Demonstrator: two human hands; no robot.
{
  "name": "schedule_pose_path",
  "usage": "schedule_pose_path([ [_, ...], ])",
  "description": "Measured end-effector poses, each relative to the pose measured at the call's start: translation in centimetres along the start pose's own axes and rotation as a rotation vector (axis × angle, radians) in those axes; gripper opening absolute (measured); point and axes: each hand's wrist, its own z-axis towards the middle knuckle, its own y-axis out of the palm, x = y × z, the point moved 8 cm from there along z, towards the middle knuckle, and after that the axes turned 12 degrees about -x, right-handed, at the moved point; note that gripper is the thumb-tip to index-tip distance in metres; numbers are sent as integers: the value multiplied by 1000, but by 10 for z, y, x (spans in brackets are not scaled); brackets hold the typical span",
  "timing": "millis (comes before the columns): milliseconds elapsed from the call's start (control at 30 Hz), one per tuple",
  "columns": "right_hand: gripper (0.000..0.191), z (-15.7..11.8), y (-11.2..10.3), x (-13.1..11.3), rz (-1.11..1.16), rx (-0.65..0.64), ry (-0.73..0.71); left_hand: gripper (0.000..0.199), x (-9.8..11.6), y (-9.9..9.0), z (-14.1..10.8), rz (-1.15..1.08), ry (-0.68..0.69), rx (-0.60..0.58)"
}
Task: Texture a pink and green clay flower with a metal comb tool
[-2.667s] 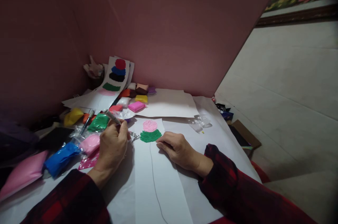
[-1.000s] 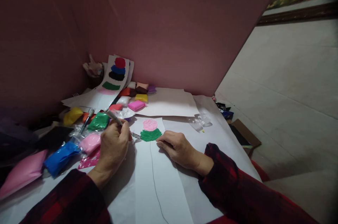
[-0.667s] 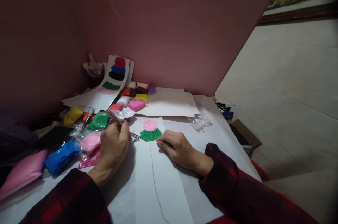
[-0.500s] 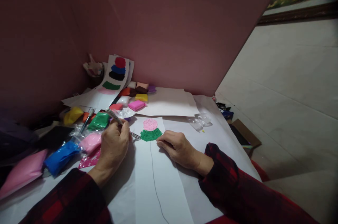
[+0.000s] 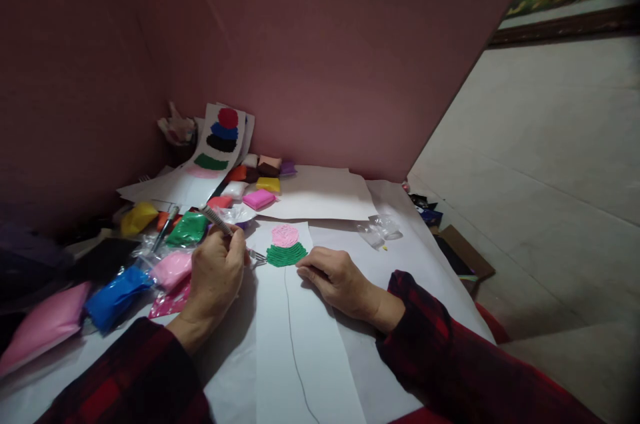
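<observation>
My left hand (image 5: 216,271) is closed round a fork (image 5: 258,257), its ridged handle sticking up past the thumb. The tines are at the left edge of a green clay shape (image 5: 286,255) with grooved lines; I cannot tell whether they touch it. A round pink clay piece (image 5: 285,235) sits directly above the green one. Both lie on a long white paper strip (image 5: 313,344) with a wavy line drawn down from the green clay. At the green clay's right edge, my right hand (image 5: 337,279) has thumb and forefinger pinched together, and what they hold, if anything, is hidden.
Bags of coloured clay, among them a blue one (image 5: 117,297) and a green one (image 5: 187,229), crowd the left side. Behind them leans a paper with coloured clay shapes (image 5: 223,144). White sheets (image 5: 325,194) lie at the back, and a crumpled clear bag (image 5: 383,229) at the right.
</observation>
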Motion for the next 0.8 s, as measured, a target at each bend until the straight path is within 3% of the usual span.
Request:
schedule_pose_path([
  [800,11,0,-1,-1,1,3,0,31,3,-3,0,2,27,3],
])
